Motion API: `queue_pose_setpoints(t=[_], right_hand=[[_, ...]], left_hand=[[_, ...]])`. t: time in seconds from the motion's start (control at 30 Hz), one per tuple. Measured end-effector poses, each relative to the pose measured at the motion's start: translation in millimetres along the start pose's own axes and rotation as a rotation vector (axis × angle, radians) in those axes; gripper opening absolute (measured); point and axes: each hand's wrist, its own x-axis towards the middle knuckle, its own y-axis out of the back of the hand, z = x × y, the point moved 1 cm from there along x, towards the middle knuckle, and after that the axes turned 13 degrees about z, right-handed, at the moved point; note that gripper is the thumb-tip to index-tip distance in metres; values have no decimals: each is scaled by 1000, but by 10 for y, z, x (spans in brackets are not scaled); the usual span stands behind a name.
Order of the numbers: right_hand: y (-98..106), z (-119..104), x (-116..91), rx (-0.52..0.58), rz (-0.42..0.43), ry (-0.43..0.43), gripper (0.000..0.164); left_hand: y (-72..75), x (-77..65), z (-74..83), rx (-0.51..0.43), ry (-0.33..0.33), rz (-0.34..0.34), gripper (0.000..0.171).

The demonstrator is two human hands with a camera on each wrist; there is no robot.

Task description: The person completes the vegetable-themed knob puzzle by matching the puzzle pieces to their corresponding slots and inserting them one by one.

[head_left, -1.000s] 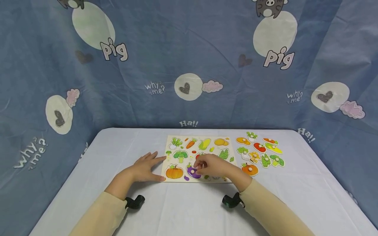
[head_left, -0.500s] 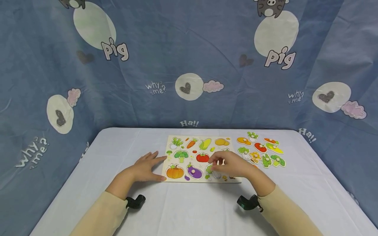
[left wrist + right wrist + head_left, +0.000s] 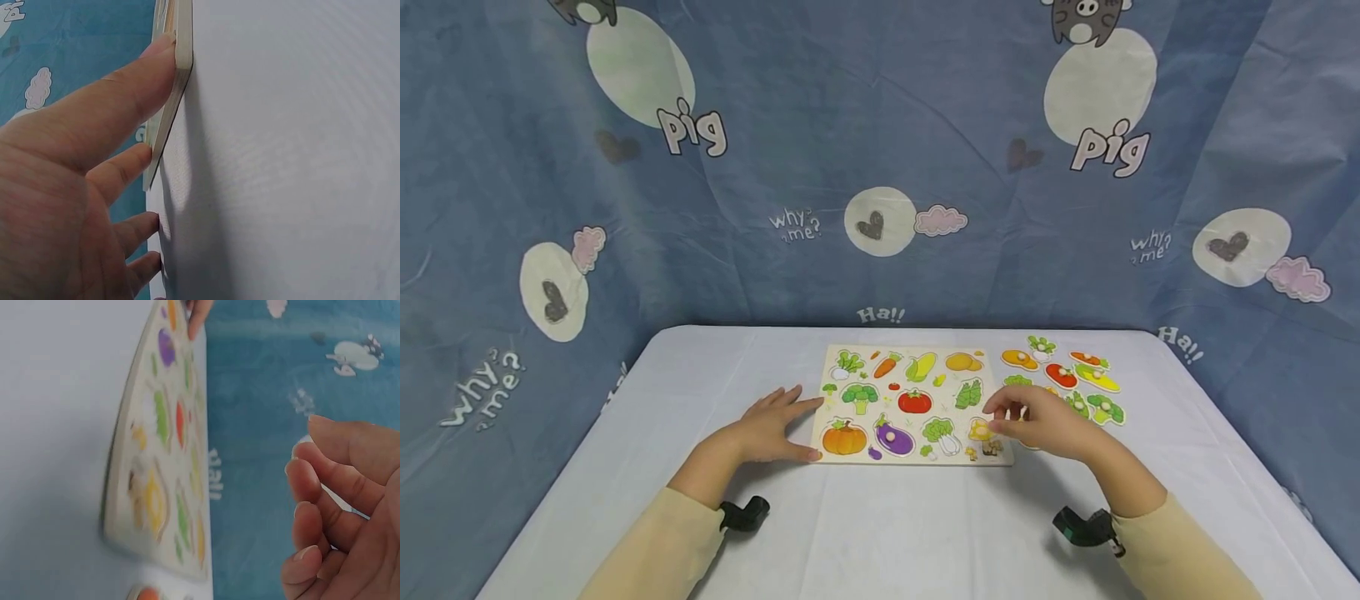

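I see a puzzle board [image 3: 945, 405] on the white table [image 3: 880, 525], below the picture's middle, with a purple eggplant [image 3: 895, 439] in it. The left hand [image 3: 767, 426], spread out, touches the board's left edge. The right hand [image 3: 1043, 422], free and softly curled, floats by its lower right corner, near loose veggie pieces [image 3: 1061, 376].

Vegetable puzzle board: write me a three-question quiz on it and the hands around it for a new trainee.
1. True or false: the right hand is holding a puzzle piece.
2. Which picture on the board has a knobbed piece in place?
A) carrot
B) eggplant
C) pumpkin
3. In the head view, on which side of the board do the loose pieces lie?

Key:
1. False; the right wrist view shows nothing in its fingers.
2. B; a knob shows on the eggplant.
3. The right.
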Motion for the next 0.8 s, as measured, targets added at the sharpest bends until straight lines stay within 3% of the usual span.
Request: queue_pose_setpoints(t=[0.23, 0.8], right_hand=[[132, 200, -125, 35, 27, -54, 20], [220, 707, -184, -31, 28, -175, 16]], left_hand=[[4, -1, -30, -7, -10, 2, 94], [-31, 32, -45, -15, -1, -4, 95]])
